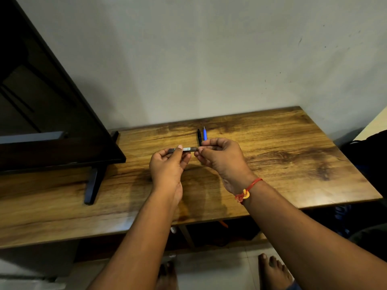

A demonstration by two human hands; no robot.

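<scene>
The person holds a slim dark pen (186,149) level in the air above the counter (293,160), one end in each of the two hands. The left hand (167,164) pinches the left part of the barrel. Its thumb lies across the top and its fingers are curled underneath, so only a short dark stub shows past them. The right hand (219,158) has its fingers curled round the other end, and the thumb and forefinger meet right at the barrel. That end of the pen is hidden inside the grip. Between the two hands a short stretch of the barrel stays in view, bearing a pale label (187,149) whose print is too small to read. The fingertips of the two hands sit very near each other.

Just behind the right hand, two more pens lie on the wood side by side, pointing away towards the wall (209,59) — a black pen (199,136) on the left and a blue pen (204,133) on the right, close together. A red and yellow thread (249,188) is tied round the right wrist.

On the left of the counter stands a dark flat screen (52,101), tilted in this wide view, with its black foot (94,185) resting on the wood. Below the counter's near edge the person's bare foot (272,271) stands on a pale tiled floor (219,268).
</scene>
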